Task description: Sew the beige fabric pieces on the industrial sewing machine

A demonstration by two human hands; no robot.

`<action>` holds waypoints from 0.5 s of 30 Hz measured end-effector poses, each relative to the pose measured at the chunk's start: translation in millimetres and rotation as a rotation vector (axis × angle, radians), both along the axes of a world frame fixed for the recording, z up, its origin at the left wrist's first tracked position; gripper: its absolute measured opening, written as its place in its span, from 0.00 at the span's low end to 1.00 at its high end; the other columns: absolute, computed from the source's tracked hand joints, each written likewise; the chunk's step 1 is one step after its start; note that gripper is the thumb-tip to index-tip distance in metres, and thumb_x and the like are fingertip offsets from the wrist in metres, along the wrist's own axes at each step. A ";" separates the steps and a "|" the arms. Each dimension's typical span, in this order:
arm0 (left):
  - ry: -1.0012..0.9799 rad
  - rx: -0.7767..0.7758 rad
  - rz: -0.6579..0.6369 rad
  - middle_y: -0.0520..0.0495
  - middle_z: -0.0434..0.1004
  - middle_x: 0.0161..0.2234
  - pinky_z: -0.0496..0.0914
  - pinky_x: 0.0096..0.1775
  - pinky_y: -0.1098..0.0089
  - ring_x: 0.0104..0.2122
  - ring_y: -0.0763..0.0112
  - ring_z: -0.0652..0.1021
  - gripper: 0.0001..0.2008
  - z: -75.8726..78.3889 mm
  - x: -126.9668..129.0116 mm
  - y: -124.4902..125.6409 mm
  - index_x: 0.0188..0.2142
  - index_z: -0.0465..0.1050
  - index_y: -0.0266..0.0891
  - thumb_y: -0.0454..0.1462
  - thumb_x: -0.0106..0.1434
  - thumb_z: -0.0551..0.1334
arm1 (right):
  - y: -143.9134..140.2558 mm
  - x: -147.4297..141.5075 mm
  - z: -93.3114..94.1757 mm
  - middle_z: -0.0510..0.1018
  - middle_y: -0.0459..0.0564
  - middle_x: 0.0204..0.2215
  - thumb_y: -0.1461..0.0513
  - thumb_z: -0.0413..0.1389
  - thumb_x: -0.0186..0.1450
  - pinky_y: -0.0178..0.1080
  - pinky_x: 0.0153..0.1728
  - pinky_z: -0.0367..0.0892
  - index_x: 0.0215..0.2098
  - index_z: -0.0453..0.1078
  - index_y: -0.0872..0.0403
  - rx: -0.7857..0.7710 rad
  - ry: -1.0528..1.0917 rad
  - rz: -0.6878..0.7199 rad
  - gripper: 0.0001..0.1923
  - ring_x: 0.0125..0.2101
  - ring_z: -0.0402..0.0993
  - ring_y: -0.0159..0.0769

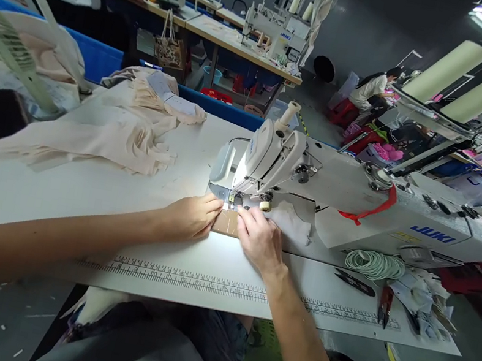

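Fabric piece (pixel 226 223), small and tan, lies flat on the worktop (pixel 81 189) under the sewing machine (pixel 315 181) head. Left hand (pixel 190 216) and right hand (pixel 258 241) press it with flattened fingers, gripping nothing. Fingertips this near the needle risk a puncture; uneven pressure might skew the seam.

White bench (pixel 81 189) with a printed ruler scale (pixel 204 283) along its near edge. Juki sewing machine (pixel 358 201) stands right of centre, its needle end toward the middle. Small tan fabric piece (pixel 226 223) lies flat at the needle, a white scrap (pixel 292 222) just right of it. Heap of cream fabric (pixel 103 137) far left. Coil of pale green cord (pixel 374 264) right, near the machine base; black snips (pixel 356 282) and red-handled tool (pixel 385 302) near it; white scraps (pixel 422 300) at the right end.
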State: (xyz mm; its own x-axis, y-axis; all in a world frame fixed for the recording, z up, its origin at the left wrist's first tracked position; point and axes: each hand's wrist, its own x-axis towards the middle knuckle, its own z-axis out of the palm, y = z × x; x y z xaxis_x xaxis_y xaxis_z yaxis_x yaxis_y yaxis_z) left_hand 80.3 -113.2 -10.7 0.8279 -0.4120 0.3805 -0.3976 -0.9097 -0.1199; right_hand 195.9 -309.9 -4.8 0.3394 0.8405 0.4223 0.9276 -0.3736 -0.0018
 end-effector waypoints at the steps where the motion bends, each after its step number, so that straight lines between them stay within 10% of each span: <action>1: -0.002 -0.014 0.002 0.35 0.80 0.41 0.74 0.47 0.59 0.43 0.57 0.77 0.13 -1.2 3.0 0.2 0.42 0.78 0.30 0.31 0.69 0.54 | -2.0 4.2 -1.1 0.80 0.54 0.37 0.61 0.46 0.75 0.38 0.32 0.64 0.52 0.78 0.55 0.030 0.008 -0.019 0.19 0.29 0.73 0.36; 15: 0.021 0.116 -0.016 0.34 0.81 0.39 0.72 0.46 0.56 0.42 0.55 0.76 0.17 -3.4 19.6 -0.4 0.39 0.79 0.30 0.30 0.70 0.50 | -6.8 13.2 -6.6 0.82 0.55 0.41 0.60 0.47 0.74 0.37 0.35 0.69 0.49 0.78 0.53 0.117 0.191 -0.062 0.17 0.36 0.78 0.39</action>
State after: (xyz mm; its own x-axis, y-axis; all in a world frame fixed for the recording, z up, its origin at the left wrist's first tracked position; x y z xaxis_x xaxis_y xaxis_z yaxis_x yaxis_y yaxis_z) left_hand 99.9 -113.6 -14.1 0.8282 -0.4655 0.3121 -0.4156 -0.8837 -0.2153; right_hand 209.2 -316.7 -11.4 0.4718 0.7649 0.4386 0.8816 -0.4166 -0.2218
